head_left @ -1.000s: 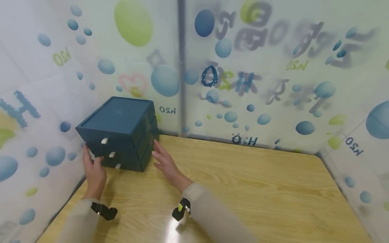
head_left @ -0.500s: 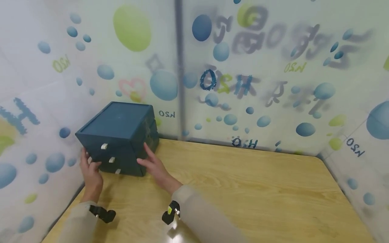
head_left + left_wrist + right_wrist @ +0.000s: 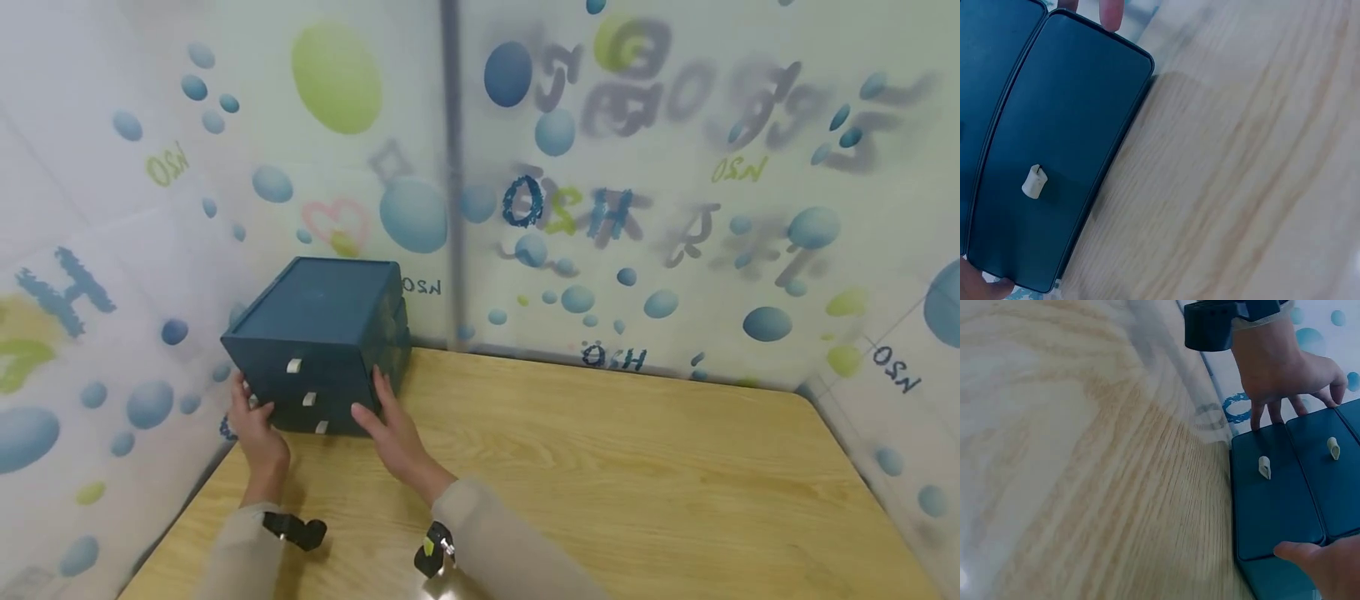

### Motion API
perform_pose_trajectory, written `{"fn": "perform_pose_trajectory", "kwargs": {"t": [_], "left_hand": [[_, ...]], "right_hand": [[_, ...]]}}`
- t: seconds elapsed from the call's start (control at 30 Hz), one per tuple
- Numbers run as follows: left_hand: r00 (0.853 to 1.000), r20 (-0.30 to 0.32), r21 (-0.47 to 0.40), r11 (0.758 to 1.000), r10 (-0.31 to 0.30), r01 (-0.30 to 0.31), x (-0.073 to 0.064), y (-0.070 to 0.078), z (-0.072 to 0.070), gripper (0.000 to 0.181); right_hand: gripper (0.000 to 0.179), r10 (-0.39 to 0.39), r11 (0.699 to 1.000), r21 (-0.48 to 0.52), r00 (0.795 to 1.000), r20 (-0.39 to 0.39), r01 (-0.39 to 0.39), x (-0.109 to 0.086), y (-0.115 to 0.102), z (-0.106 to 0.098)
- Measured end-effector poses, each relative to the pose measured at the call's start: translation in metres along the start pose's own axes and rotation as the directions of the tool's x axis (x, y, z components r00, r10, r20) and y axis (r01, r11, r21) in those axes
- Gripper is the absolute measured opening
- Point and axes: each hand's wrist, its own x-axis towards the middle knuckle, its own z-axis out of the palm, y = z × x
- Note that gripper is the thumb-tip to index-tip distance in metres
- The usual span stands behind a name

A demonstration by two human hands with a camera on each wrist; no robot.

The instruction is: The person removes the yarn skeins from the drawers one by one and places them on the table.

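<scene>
A dark blue desktop drawer box (image 3: 315, 300) stands at the left of the table, its three drawers shut, each with a small pale pull tab (image 3: 294, 366). My left hand (image 3: 258, 437) presses the box's left side with spread fingers, seen again in the right wrist view as the left hand (image 3: 1285, 375). Against the right side lie the fingers of my right hand (image 3: 397, 442), its thumb at the front edge. In the left wrist view, the lowest drawer front (image 3: 1060, 144) sits between both hands. Part of the left fingers is hidden beside the box.
The wooden table (image 3: 600, 467) stretches to the right of the box. Patterned curtain walls (image 3: 562, 292) with blue and green spots enclose its back and sides. Black wrist cameras (image 3: 295, 531) sit on both cuffs.
The right hand has come in from beside the box to touch its right front edge. The box has shifted a little to the right along the wall, with both hands following.
</scene>
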Motion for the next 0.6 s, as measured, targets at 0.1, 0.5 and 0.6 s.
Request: {"fn": "perform_pose_trajectory", "kwargs": {"t": [0.1,0.5,0.6], "left_hand": [[1.000,0.025,0.009,1.000,0.019,-0.020,-0.006,-0.002,-0.001,0.067],[0.993,0.009,0.029,0.992,0.120,-0.120,-0.042,0.001,0.015,0.067],[0.990,0.017,-0.004,0.990,0.141,-0.141,-0.049,0.001,0.022,0.065]], "right_hand": [[0.065,0.009,1.000,0.022,0.999,-0.044,-0.008,-0.004,0.001,0.001],[0.072,-0.079,0.996,-0.061,0.985,-0.155,0.071,-0.027,0.009,-0.013],[0.073,-0.108,0.993,-0.073,0.976,-0.189,0.096,-0.032,0.013,-0.019]]}}
